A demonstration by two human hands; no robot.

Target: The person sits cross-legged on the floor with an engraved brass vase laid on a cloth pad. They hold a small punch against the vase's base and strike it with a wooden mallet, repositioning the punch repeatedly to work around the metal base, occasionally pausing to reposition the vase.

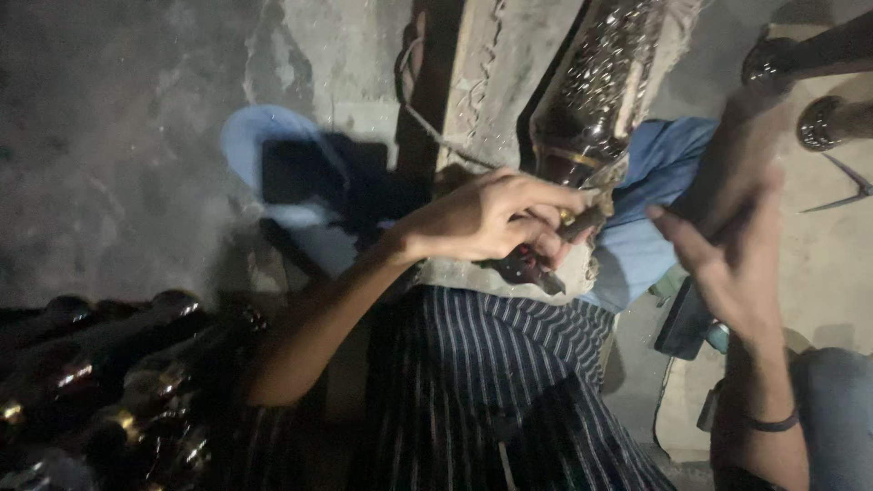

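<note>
Left hand (496, 218) pinched the neck of a dark bottle (591, 91); right hand (727, 245) hovered spread; more bottles (118, 382) lay lower left

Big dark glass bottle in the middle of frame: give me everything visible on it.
The dark brown glass bottle looks wet, beaded with shiny droplets. It lies tilted, body running to the upper right, neck pointing down-left toward the striped cloth. A gold band rings its shoulder. The left hand grips the neck end, fingers curled around its mouth, which is partly hidden. The right hand is open just beside it, not touching. Its body rests against a grey concrete slab.
</note>
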